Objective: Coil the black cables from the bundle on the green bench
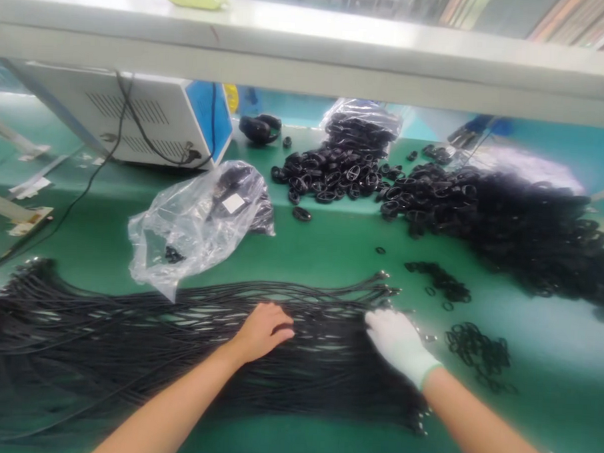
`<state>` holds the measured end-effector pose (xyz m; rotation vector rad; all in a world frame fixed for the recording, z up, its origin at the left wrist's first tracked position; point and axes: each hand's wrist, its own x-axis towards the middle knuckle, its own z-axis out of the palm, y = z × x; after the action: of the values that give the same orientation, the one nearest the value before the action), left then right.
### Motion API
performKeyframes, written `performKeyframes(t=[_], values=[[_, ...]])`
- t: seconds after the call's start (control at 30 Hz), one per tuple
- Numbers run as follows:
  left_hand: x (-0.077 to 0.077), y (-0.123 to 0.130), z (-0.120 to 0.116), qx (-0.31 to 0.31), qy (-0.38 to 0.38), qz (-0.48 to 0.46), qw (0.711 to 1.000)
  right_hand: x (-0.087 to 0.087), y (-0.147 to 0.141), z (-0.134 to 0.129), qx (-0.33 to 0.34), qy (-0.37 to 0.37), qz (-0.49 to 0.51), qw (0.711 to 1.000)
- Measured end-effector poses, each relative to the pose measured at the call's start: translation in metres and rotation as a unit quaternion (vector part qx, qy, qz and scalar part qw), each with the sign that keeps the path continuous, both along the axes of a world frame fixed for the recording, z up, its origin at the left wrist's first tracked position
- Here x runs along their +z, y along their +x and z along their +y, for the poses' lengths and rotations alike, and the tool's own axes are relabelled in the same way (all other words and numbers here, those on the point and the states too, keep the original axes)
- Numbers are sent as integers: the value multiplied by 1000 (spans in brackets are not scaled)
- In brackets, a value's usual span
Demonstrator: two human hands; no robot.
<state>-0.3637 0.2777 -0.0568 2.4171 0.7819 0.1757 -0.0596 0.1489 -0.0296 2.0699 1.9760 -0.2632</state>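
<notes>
Across the desk [326, 244], cords [326, 371], too many to count; over them, one bare left hand [266, 330], loosely curled, and one gloved right hand [399, 344] near their right ends, lightly bent; cannot tell of any hold. Beyond, two ring piles [478, 348], one bag [197, 212], one box [146, 116].

I saw long, thin black cords [326, 368] across the lower frame, a flat green tabletop [331, 248], a white fabric glove [400, 341] with pale-green cuff [430, 376], and, upper left, a boxy white machine [171, 130] with blue side [199, 115].
</notes>
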Motion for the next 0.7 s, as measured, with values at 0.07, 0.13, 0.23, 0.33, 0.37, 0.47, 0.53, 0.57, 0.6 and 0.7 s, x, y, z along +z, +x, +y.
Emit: performKeyframes(t=[0.07, 0.13, 0.23, 0.33, 0.37, 0.47, 0.53, 0.57, 0.6, 0.7], values=[[7, 4, 10, 5, 8, 6, 1000, 6, 0, 3, 4, -12, 7, 1000], [7, 17, 21, 30, 27, 15, 999, 12, -7, 13, 3, 0, 13, 1000], [-2, 45, 32, 48, 45, 34, 997, 10, -23, 36, 17, 48, 31, 998], [-13, 68, 41, 63, 49, 57, 995, -6, -32, 58, 30, 70, 43, 996], [-14, 71, 45, 77, 52, 62, 994, -12, -31, 63, 24, 74, 41, 996], [-8, 65, 54, 117, 62, 64, 989, -24, -18, 68, 8, 85, 31, 996], [3, 48, 52, 128, 67, 58, 988, -24, -5, 61, 20, 79, 34, 996], [8, 37, 47, 133, 69, 54, 987, -23, 1, 56, 27, 71, 37, 996], [14, 25, 40, 140, 71, 52, 986, -21, 7, 51, 27, 63, 36, 997], [24, -16, 8, 177, 74, 59, 980, -15, 18, 46, 31, 29, 27, 999]])
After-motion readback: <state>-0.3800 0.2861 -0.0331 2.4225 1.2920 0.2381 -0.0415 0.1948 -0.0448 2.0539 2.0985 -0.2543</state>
